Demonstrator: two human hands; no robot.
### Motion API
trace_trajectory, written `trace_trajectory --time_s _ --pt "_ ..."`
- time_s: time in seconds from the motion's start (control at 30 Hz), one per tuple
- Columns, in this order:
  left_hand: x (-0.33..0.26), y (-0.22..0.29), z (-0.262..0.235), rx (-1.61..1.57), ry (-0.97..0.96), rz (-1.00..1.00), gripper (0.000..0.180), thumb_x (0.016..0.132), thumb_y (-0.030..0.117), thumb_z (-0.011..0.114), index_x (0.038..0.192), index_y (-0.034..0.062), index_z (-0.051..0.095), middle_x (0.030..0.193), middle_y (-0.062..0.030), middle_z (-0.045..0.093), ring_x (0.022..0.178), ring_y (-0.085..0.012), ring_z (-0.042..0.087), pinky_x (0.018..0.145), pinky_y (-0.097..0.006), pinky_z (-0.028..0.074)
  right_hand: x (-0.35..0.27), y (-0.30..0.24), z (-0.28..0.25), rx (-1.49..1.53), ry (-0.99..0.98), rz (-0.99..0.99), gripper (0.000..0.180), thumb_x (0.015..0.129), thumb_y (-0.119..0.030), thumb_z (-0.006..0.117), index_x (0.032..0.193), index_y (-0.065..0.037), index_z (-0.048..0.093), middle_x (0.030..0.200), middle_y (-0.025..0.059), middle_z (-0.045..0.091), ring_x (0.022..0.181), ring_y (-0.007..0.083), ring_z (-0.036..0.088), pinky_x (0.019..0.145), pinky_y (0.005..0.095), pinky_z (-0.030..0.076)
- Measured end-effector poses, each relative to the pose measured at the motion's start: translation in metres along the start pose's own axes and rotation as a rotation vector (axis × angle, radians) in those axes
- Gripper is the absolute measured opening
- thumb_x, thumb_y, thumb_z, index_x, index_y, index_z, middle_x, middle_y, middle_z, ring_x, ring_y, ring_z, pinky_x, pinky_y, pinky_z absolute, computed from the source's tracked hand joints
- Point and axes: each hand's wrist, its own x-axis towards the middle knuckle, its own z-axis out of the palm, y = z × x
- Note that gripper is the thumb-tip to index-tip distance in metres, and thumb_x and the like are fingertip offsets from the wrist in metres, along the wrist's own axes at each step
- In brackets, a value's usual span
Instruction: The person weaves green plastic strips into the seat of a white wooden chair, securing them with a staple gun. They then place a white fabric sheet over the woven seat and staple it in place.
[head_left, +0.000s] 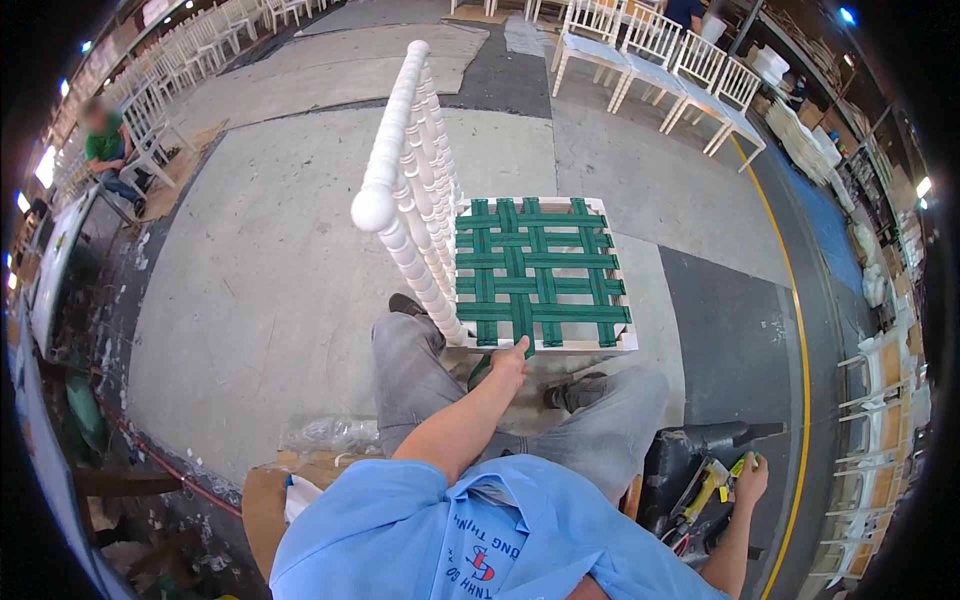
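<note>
A white chair with a turned-spindle back [405, 180] stands on the concrete in front of my knees. Its seat frame [622, 342] is woven with green webbing straps [540, 270]. My left hand [512, 360] reaches to the seat's front edge and pinches the loose end of a green strap [524, 340]. My right hand [750, 480] is down at my right side. It closes around the end of a yellow-and-green hand tool [706, 486], which lies on a black case [690, 445].
Rows of white chairs [650, 50] line the back, and more are stacked at the right [880, 380]. A person in a green shirt [105, 145] sits far left. A yellow floor line [795, 330] curves along the right. Clear plastic wrap [325, 435] and cardboard [262, 500] lie by my left leg.
</note>
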Motion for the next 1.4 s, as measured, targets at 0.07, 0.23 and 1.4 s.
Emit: trace_trajectory --time_s 0.07,0.23,1.4 --pt "-0.001 0.001 0.021 -0.005 0.075 -0.002 0.076 0.093 0.060 0.079 0.148 0.0129 0.058 0.137 -0.0130 0.067 0.099 -0.0346 0.071 0.098 -0.054 0.052 0.014 -0.027 -0.017 0.123 0.039 -0.095 0.054 0.104 -0.043 0.069 0.138 -0.001 0.068 0.120 0.0177 0.073 0.105 0.0295 0.069 0.098 0.0407 0.053" --pt "-0.005 -0.015 0.022 0.205 0.105 0.035 0.073 0.095 0.059 0.077 0.141 0.0052 0.061 0.126 -0.0151 0.071 0.087 -0.0324 0.072 0.078 -0.051 0.057 -0.007 -0.058 0.009 0.385 -0.025 -0.234 0.042 0.105 -0.030 0.069 0.134 0.001 0.069 0.123 0.0166 0.072 0.111 0.0239 0.068 0.098 0.0372 0.054" --pt "0.033 -0.088 -0.037 1.096 -0.030 -0.088 0.055 0.103 0.054 0.064 0.104 0.0015 0.081 0.108 -0.0164 0.079 0.093 -0.0300 0.077 0.084 -0.045 0.059 -0.147 -0.356 0.343 -0.063 -1.302 -0.832 0.055 0.102 -0.048 0.071 0.126 0.002 0.072 0.134 0.0285 0.068 0.127 0.0422 0.065 0.106 0.0459 0.052"
